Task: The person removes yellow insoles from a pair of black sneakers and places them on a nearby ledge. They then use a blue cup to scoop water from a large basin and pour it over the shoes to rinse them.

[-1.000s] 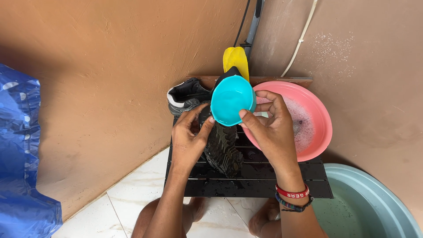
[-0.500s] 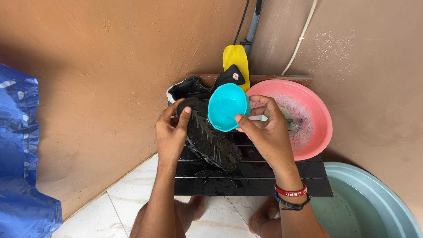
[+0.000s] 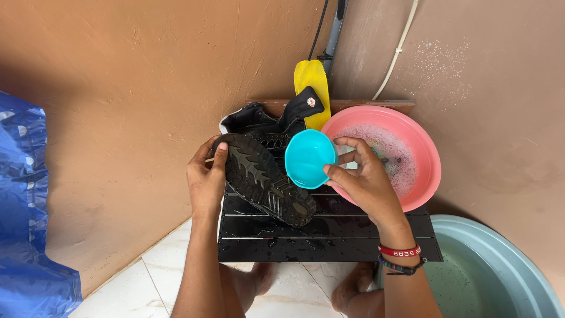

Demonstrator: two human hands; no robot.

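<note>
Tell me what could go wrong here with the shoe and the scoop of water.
The left hand grips only the end of the wet black shoe, so it might slip onto the black slatted stand. The turquoise scoop in the right hand is tipped toward the sole; water could splash onto the person's feet.

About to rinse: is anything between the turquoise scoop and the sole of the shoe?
Nothing visible. The right hand holds the turquoise scoop right beside the upturned sole of the black shoe, which the left hand grips at its end.
</note>
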